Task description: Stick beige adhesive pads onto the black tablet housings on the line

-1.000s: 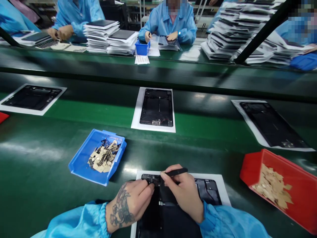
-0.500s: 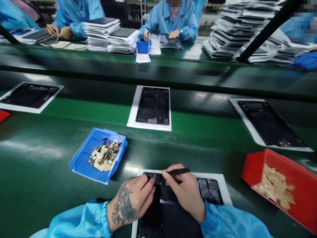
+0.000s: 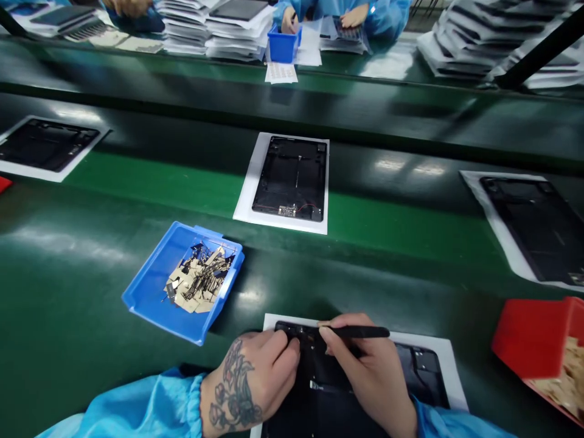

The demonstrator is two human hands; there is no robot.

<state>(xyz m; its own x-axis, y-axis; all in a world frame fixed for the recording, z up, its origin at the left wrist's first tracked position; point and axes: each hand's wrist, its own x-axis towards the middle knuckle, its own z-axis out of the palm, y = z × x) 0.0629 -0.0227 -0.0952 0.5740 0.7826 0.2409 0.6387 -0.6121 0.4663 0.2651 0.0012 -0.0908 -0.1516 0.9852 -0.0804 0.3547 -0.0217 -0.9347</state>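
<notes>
My left hand (image 3: 250,380), tattooed, rests with curled fingers on the top edge of a black tablet back housing (image 3: 310,413). Whether those fingers pinch a small part is hidden. My right hand (image 3: 369,371) grips black tweezers (image 3: 362,332), their tip reaching left to the same edge near my left fingertips. The housing lies on a white sheet (image 3: 438,359), and my hands and sleeves cover much of it.
A blue tray (image 3: 146,292) of gold-and-black strips sits left of my hands, and a red bin (image 3: 533,331) of gold pieces sits at right. Other housings on white sheets (image 3: 289,179) lie across the green belt. Beyond stand paper-interleaved stacks and a co-worker's hands (image 3: 356,15).
The whole view has tilted and shifted, so the far workers sit higher and the red bin lies further right. My hands stay at the housing's top edge, with the tweezers lying more level.
</notes>
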